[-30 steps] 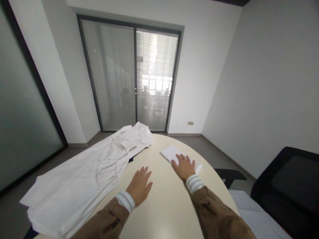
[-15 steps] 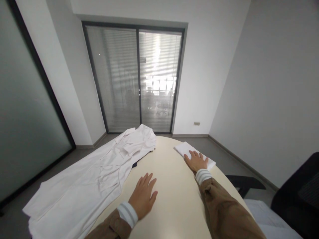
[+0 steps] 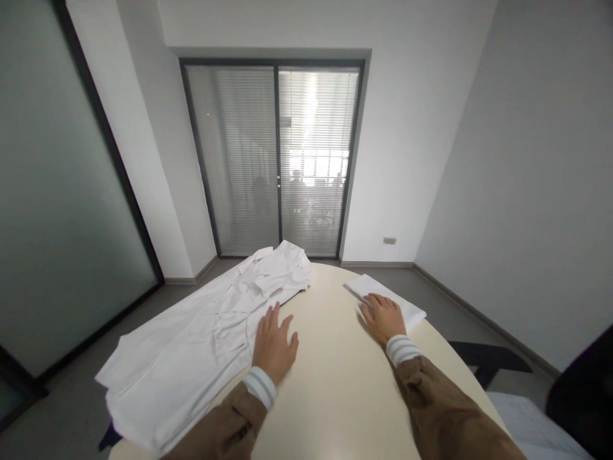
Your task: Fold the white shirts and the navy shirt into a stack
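A long white garment, which looks like a lab coat point(image 3: 191, 358), lies spread over the left side of the round table point(image 3: 330, 396). Beside its right edge, my left hand point(image 3: 275, 345) hovers or rests palm down with the fingers apart, holding nothing. On the right, a folded white cloth point(image 3: 407, 308) lies near the table's rim. My right hand point(image 3: 385, 319) is at that cloth's near left edge, fingers bent together over it and thumb close by. The grip underneath is partly hidden by the hand.
A black chair point(image 3: 587, 396) with an armrest point(image 3: 493, 358) stands at the right, white fabric point(image 3: 527, 421) beside it. Something dark point(image 3: 109, 437) shows under the coat at lower left. Beyond the table is a glass door with blinds point(image 3: 311, 160).
My left hand has moved forward, up to the coat's edge. My right hand has gone from lying spread on the folded cloth to bending its fingers at the cloth's near edge. The view has shifted slightly.
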### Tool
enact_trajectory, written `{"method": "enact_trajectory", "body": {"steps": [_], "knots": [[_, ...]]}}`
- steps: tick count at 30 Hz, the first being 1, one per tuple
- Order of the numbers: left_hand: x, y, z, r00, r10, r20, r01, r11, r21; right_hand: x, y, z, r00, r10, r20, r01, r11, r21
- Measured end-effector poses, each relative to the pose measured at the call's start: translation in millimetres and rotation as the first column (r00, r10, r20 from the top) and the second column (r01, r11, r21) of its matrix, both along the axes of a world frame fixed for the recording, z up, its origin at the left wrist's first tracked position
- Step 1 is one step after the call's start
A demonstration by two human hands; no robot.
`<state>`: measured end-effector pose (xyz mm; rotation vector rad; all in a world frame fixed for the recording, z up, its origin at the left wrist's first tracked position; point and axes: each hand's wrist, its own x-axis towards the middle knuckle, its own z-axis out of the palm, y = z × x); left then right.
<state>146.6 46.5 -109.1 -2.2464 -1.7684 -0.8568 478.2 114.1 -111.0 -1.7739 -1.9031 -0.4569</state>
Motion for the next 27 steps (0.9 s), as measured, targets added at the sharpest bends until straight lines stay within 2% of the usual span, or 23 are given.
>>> {"method": "enact_trajectory", "body": {"steps": [3,6,9,13,15,17,23,27], "knots": [[-29,17,15.5,0.976,0.217,0.021,-0.217,0.976,-0.026,-8,-10,-9.3,0.998,0.049,-0.028,-0.051,0.996,-0.067],[-48,30,12.4,0.966,0.257,-0.041,-0.258,0.965,-0.042,-18,-20,-19.5,0.989,0.127,-0.075,-0.136,0.983,-0.126],[-50,32,-1.8,0.979,0.184,-0.091,-0.183,0.983,0.018,-26,-28,-27.0,0.972,0.199,-0.128,-0.219,0.962,-0.162],[-38,27,-12.3,0.996,-0.038,-0.082,0.044,0.996,0.072,-30,-33,-30.4,0.96,0.228,-0.161,-0.255,0.952,-0.168],[-32,24,-11.3,0.986,-0.149,-0.076,0.158,0.98,0.118,-31,-33,-29.8,0.958,0.233,-0.165,-0.261,0.95,-0.17],[-28,19,-7.7,0.975,-0.211,-0.075,0.221,0.961,0.167,-32,-33,-28.7,0.953,0.25,-0.17,-0.279,0.945,-0.172],[-26,10,5.1,0.954,-0.278,-0.11,0.297,0.927,0.231,-33,-34,-26.2,0.944,0.284,-0.165,-0.313,0.932,-0.183],[-26,8,5.0,0.916,-0.371,-0.153,0.395,0.899,0.188,-41,-39,-20.3,0.941,0.294,-0.169,-0.323,0.929,-0.18]]}}
